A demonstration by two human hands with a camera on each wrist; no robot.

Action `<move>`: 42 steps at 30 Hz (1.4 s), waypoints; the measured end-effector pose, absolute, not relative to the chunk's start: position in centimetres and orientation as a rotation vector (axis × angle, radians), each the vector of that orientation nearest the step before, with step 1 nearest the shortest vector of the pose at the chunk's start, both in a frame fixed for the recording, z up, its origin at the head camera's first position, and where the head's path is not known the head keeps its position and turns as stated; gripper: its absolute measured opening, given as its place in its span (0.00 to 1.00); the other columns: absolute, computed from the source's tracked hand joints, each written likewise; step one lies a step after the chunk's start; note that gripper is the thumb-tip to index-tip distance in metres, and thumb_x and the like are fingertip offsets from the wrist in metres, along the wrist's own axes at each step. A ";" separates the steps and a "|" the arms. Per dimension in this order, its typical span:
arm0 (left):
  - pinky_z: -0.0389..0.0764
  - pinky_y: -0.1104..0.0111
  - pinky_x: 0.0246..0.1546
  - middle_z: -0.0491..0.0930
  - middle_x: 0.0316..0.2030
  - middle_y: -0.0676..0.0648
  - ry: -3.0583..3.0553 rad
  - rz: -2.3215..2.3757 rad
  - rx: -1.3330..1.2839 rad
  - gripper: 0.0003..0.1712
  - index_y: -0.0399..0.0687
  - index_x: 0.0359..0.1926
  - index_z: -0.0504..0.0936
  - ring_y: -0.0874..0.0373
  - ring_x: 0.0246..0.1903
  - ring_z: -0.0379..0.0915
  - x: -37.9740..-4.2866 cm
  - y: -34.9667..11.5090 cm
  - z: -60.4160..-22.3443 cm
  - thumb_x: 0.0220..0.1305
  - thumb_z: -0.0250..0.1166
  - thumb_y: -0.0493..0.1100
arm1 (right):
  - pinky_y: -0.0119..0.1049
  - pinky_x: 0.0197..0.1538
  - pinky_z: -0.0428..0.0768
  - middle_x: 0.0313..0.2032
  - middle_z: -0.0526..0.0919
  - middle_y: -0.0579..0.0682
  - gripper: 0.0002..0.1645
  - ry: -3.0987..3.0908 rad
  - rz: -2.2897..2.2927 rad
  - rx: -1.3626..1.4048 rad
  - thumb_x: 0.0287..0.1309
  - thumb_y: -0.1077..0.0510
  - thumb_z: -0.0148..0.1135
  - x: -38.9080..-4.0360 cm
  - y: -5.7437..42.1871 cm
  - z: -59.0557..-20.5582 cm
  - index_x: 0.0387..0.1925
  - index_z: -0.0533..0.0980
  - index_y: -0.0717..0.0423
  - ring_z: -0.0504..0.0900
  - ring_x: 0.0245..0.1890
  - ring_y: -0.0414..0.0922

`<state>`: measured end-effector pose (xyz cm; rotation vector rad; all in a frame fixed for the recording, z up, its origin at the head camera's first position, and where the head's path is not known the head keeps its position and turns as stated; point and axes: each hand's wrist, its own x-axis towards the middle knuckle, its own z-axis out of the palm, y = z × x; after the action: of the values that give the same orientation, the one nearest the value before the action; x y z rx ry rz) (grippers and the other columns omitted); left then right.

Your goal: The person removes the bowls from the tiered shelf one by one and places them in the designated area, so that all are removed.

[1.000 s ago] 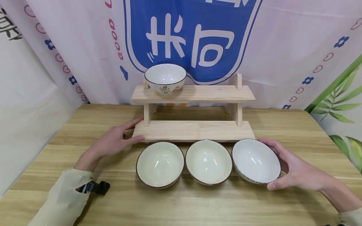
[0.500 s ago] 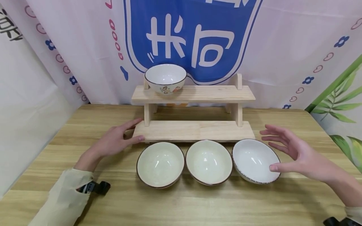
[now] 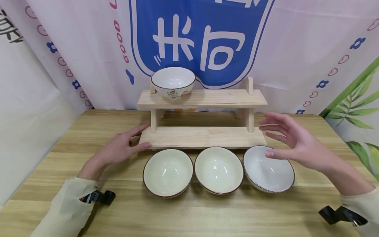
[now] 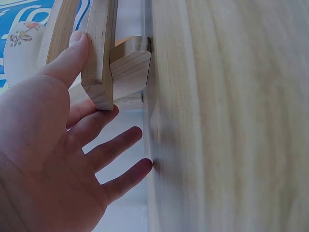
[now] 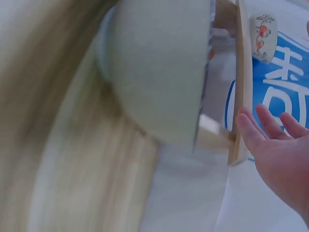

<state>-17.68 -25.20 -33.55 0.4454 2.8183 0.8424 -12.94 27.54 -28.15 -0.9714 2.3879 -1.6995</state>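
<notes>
A two-tier wooden display rack (image 3: 201, 136) stands at the back of the table. My left hand (image 3: 116, 148) holds the left end of its lower shelf, thumb on top and index finger (image 4: 104, 121) at the underside. My right hand (image 3: 291, 140) is in the air with fingers spread, near the rack's right end and overlapping the white bowl (image 3: 267, 172) in the head view. Left of that bowl sit two cream bowls with dark rims, a middle bowl (image 3: 218, 171) and a left bowl (image 3: 167, 172). On the upper shelf's left side rests a flower-patterned bowl (image 3: 173, 82).
The three front bowls form a row along the rack's front edge on the wooden table (image 3: 207, 217). Behind the rack hangs a curtain (image 3: 296, 49) with a blue printed emblem. Both wrists wear dark straps.
My right hand has let go of the white bowl's right side, risen and moved back and left toward the rack. The left hand and the bowls have stayed in place.
</notes>
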 end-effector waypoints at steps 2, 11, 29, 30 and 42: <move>0.80 0.38 0.60 0.68 0.76 0.29 2.818 0.843 0.447 0.50 0.59 0.86 0.54 0.27 0.65 0.77 -17.7 -25.2 -33.6 0.74 0.62 0.69 | 0.23 0.68 0.76 0.70 0.73 0.51 0.54 2.393 -1.715 -0.940 0.56 0.81 0.69 -13.3 26.8 -27.8 0.79 0.58 0.59 0.77 0.70 0.40; 0.81 0.39 0.59 0.68 0.76 0.28 2.818 0.858 0.465 0.49 0.56 0.85 0.54 0.28 0.64 0.78 -17.7 -25.2 -33.6 0.74 0.63 0.67 | 0.25 0.65 0.79 0.71 0.72 0.53 0.46 2.461 -1.627 -0.692 0.71 0.63 0.68 -15.1 22.6 -25.4 0.81 0.55 0.55 0.78 0.68 0.42; 0.80 0.38 0.60 0.69 0.75 0.28 2.831 0.838 0.482 0.49 0.57 0.85 0.54 0.28 0.63 0.79 -17.8 -25.2 -33.7 0.75 0.62 0.67 | 0.52 0.77 0.72 0.74 0.71 0.54 0.52 2.430 -1.675 -0.606 0.65 0.55 0.74 -19.4 16.3 -23.8 0.82 0.56 0.46 0.75 0.73 0.51; 0.80 0.38 0.60 0.69 0.75 0.28 2.830 0.841 0.481 0.49 0.57 0.85 0.54 0.28 0.63 0.79 -17.8 -25.2 -33.7 0.74 0.62 0.67 | 0.52 0.77 0.72 0.74 0.71 0.54 0.52 2.429 -1.683 -0.612 0.65 0.55 0.75 -19.7 16.0 -23.8 0.82 0.56 0.47 0.75 0.73 0.51; 0.80 0.37 0.60 0.67 0.76 0.28 2.830 0.839 0.461 0.50 0.58 0.86 0.54 0.27 0.65 0.77 -17.8 -25.3 -33.7 0.74 0.62 0.69 | 0.48 0.75 0.75 0.74 0.70 0.50 0.59 2.378 -1.737 -0.627 0.60 0.54 0.78 -22.1 12.7 -23.2 0.84 0.52 0.48 0.75 0.72 0.50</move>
<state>-17.81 -25.29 -33.73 0.4612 2.8297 0.8390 -22.07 12.74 -23.20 -0.6273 2.3778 -1.7366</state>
